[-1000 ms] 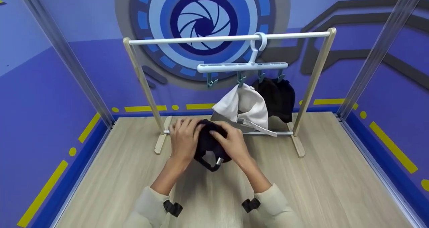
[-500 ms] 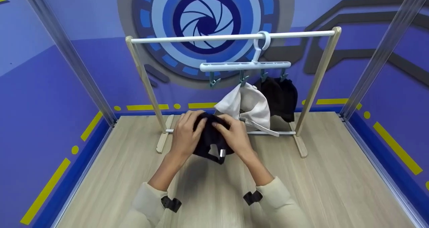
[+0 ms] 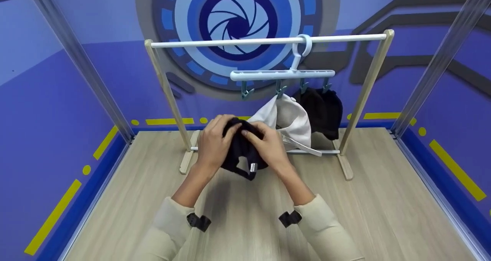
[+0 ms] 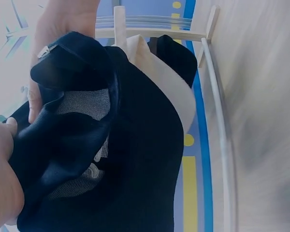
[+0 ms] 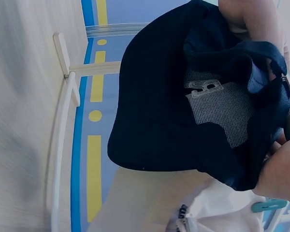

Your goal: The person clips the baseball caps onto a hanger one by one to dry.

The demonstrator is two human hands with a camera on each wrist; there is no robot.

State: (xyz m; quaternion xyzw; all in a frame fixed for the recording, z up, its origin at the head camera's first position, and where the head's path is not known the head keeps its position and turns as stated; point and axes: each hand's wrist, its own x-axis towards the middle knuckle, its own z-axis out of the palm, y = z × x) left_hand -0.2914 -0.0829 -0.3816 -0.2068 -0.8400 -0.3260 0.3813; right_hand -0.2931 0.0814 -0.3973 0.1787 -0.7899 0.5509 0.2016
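Both hands hold a dark navy baseball cap in front of the rack, its strap opening and metal buckle toward me. My left hand grips the cap's left side and my right hand its right side, the thumbs close together on the fabric at the top. In the right wrist view the cap shows its brim pointing down to the table, with grey mesh lining inside. A white cap hangs just behind the right hand, from a clip of the pale blue hanger.
The hanger hooks over the white bar of a wooden-legged rack. Its leftmost clip holds nothing. A dark brown-black cap hangs at the right end. The wood-grain table meets blue walls at its edges.
Both hands have carried the navy cap up and away from me, nearer to the hanger. It now overlaps the white cap's left side more, and the thumbs are closer together.
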